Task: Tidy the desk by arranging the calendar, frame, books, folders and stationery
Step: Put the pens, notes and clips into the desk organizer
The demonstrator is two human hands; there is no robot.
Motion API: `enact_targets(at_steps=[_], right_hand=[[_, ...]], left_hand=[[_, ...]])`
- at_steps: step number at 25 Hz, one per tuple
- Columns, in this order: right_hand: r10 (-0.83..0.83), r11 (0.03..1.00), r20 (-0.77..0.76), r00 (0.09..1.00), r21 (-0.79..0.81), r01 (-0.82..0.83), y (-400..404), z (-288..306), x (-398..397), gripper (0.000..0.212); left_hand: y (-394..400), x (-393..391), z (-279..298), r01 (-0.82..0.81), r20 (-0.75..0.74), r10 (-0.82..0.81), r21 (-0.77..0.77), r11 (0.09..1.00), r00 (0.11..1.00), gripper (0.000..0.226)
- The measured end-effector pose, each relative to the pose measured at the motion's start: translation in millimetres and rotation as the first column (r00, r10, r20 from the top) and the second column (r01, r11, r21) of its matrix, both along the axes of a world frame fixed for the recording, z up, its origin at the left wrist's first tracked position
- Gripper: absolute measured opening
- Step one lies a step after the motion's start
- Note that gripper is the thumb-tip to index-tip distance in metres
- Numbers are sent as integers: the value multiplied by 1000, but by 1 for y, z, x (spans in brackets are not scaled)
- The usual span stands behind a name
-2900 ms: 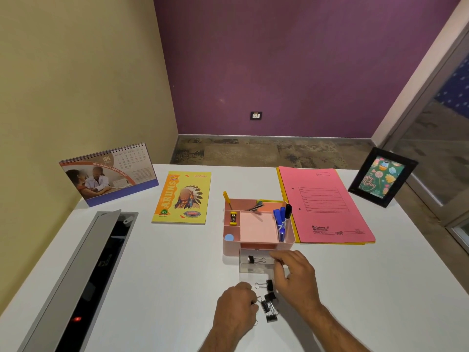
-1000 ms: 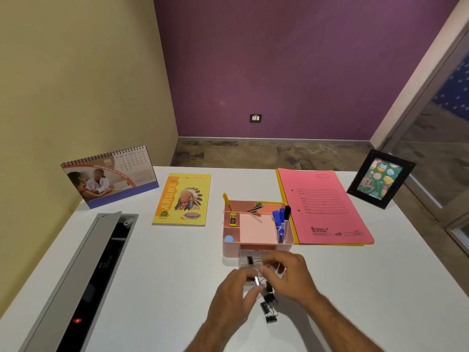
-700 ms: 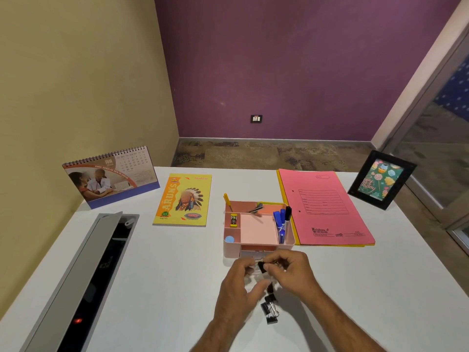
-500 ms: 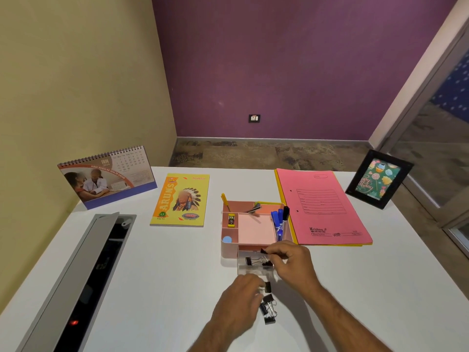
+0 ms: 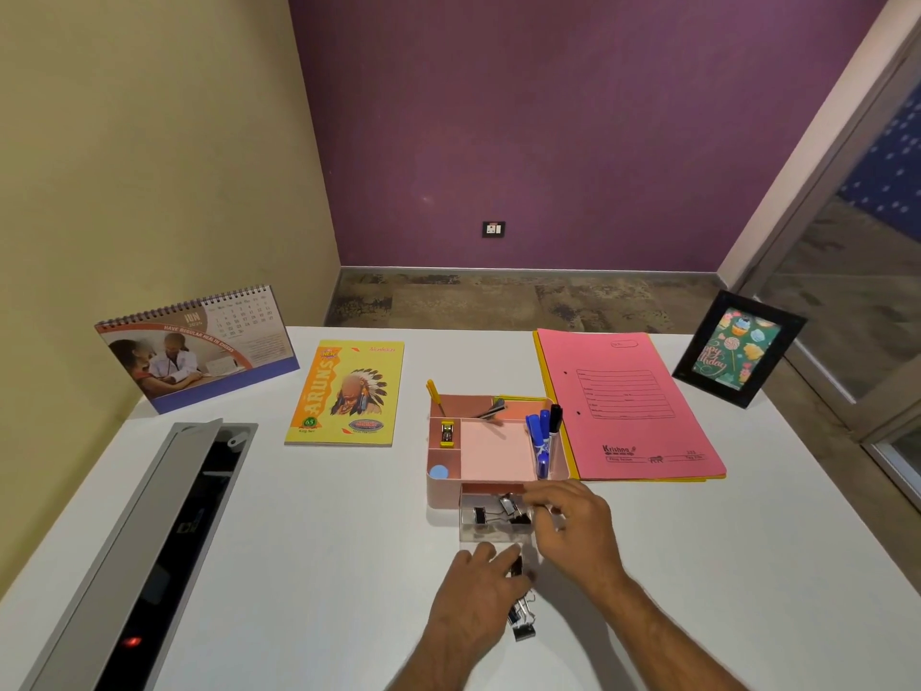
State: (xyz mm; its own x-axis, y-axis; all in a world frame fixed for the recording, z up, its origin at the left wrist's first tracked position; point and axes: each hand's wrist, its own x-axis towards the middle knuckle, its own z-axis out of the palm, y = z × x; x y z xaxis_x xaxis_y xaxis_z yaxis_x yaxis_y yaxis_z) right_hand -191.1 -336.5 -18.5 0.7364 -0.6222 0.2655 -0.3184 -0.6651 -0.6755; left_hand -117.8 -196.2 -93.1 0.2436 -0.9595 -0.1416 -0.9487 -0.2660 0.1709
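Observation:
A pink desk organiser (image 5: 443, 491) stands mid-desk with its clear drawer (image 5: 493, 533) pulled out towards me. Two black binder clips (image 5: 481, 515) lie in the drawer. My right hand (image 5: 573, 528) hovers over the drawer's right side, fingertips at one clip; whether they pinch it is unclear. My left hand (image 5: 476, 598) pinches another binder clip (image 5: 516, 567) just in front of the drawer. More loose clips (image 5: 521, 623) lie by that hand. Blue and black markers (image 5: 543, 436) stand in the organiser.
The calendar (image 5: 199, 349) stands at the back left, the yellow book (image 5: 349, 394) lies beside it. Pink and yellow folders (image 5: 628, 406) lie right of the organiser, the photo frame (image 5: 737, 349) at the back right. An open cable tray (image 5: 149, 556) runs along the left.
My right hand carried a clip to the drawer and lowered it inside. My left hand dropped back to the loose clips and picked up another.

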Motion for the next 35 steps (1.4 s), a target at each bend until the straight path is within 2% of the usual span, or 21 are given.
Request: enact_targets(at_steps=[3, 6, 9, 12, 14, 16, 20, 22, 24, 28, 29, 31, 33, 35], right_hand=[[-28, 999, 63, 998, 25, 26, -2, -4, -3, 32], [-51, 997, 80, 996, 57, 46, -3, -8, -5, 33], [-37, 998, 88, 995, 48, 33, 1, -10, -8, 31], [-15, 999, 122, 992, 43, 9, 4, -11, -10, 30], [2, 998, 138, 990, 66, -11, 7, -9, -12, 25], [29, 993, 138, 990, 113, -44, 8, -7, -13, 18], [126, 952, 110, 986, 267, -151, 13, 0, -12, 35], [128, 924, 119, 985, 345, -162, 12, 3, -9, 43], [102, 910, 124, 987, 390, -143, 11, 5, -5, 48], [65, 930, 124, 990, 352, -105, 11, 7, 2, 47], [50, 943, 110, 993, 323, -83, 10, 7, 4, 42], [36, 971, 41, 998, 235, -45, 8, 5, 8, 28], [60, 992, -62, 996, 110, -53, 6, 2, 11, 22], [71, 997, -150, 986, 7, -71, 6, -1, 14, 21]], left_hand=[[5, 4, -1, -21, -4, 21, -14, 1000, 1000, 51], [9, 9, 3, -34, -15, 34, 0, 999, 999, 32], [14, 9, 8, -39, -30, 39, -1, 999, 999, 24], [20, 8, 12, -101, -115, 89, -100, 990, 989, 25], [23, 5, 17, -203, -224, 146, -260, 944, 964, 36], [19, 0, 25, -320, -331, 189, -405, 856, 925, 40], [1, 0, 40, -578, -606, 250, -434, 692, 755, 42], [-4, 3, 42, -597, -630, 230, -463, 655, 742, 45], [-7, 6, 45, -573, -605, 209, -504, 646, 768, 45], [-6, 8, 40, -566, -542, 240, -586, 579, 806, 38], [-3, 7, 37, -547, -511, 250, -590, 594, 822, 31], [3, 5, 27, -451, -439, 224, -525, 722, 870, 25], [7, 4, 18, -313, -398, 142, -406, 859, 906, 17], [7, 6, 12, -202, -384, 84, -277, 939, 919, 22]])
